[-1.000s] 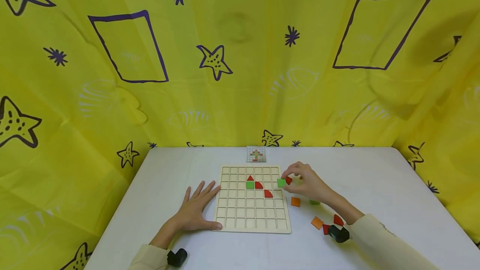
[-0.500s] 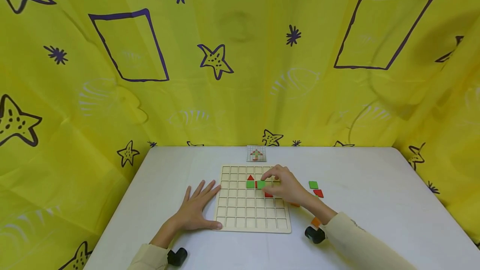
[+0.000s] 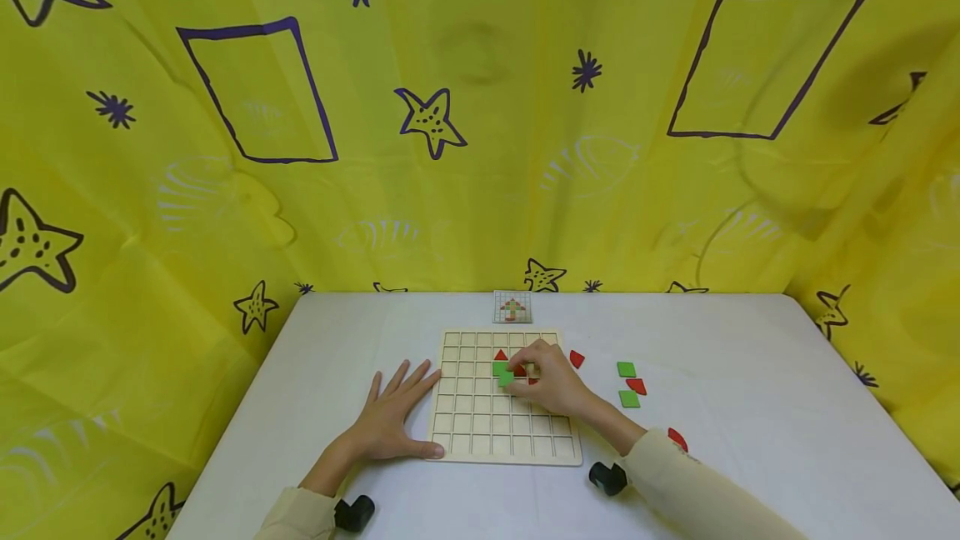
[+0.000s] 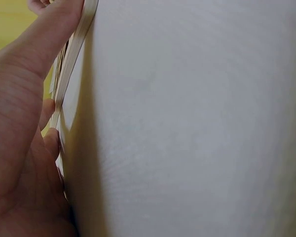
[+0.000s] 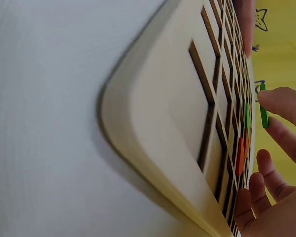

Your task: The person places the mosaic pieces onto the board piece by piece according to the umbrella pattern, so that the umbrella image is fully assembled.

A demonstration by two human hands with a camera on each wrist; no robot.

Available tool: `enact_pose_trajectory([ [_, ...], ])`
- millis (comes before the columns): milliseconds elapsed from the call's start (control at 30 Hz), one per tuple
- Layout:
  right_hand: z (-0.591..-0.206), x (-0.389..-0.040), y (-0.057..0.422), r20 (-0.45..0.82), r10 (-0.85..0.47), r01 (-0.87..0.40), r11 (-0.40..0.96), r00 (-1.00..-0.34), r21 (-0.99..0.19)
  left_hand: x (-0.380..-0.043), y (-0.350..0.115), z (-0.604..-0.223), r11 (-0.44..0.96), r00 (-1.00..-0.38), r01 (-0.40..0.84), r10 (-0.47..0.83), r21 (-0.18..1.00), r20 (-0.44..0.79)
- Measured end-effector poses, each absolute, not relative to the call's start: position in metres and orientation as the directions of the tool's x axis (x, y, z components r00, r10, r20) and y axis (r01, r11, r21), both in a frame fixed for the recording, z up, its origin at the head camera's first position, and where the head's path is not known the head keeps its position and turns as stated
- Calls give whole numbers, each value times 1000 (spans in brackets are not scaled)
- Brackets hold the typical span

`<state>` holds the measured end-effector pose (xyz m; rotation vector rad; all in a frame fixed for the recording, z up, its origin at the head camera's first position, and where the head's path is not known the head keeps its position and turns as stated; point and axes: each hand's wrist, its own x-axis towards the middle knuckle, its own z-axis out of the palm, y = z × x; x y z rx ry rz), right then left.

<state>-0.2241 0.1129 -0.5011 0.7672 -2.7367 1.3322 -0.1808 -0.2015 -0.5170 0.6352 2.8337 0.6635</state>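
1. Head view, right hand. The right hand (image 3: 552,379) is over the board (image 3: 480,432), its thumb and forefinger pinching a green tile (image 3: 506,378). The pinched tile overlaps the near right corner of a seated green square (image 3: 498,367) as seen from here.
2. Head view, left hand. The left hand (image 3: 393,422) lies with its fingers spread apart, holding nothing between them. Fingertips reach the board's left edge; the thumb rests at its near left corner.
3. Head view, board. A red triangle (image 3: 501,355) sits in the cell beyond the seated green square. A red piece (image 3: 519,372) to the right of that square is partly covered by the right hand.
4. Head view, surroundings. A small pattern card (image 3: 512,307) lies on the white table (image 3: 360,327) just beyond the board. To the right are loose pieces, among them a green square near the far end (image 3: 626,369) and a red piece partly behind the right sleeve (image 3: 677,439). A yellow curtain (image 3: 495,215) hangs behind.
5. Left wrist view. The left thumb lies along the board's pale edge, other fingertips further along it; finger spread cannot be judged here.
6. Right wrist view. The pinched tile shows edge-on between thumb and finger, apart from the board's surface. The remaining fingers are bent, near the board. Green and red pieces show in the grid.
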Motion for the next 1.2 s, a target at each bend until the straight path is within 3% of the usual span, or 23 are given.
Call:
enact_pose_trajectory([
  [433,-503,-219,102,204,-369,-405,630,-907,-663,-179,-200,-514,793,-892,391,451,466,-20],
  [1200,-507,-218,102,208,-391,-426,634,-897,-645,-180,-201,-515,807,-896,376,442,455,-45],
])
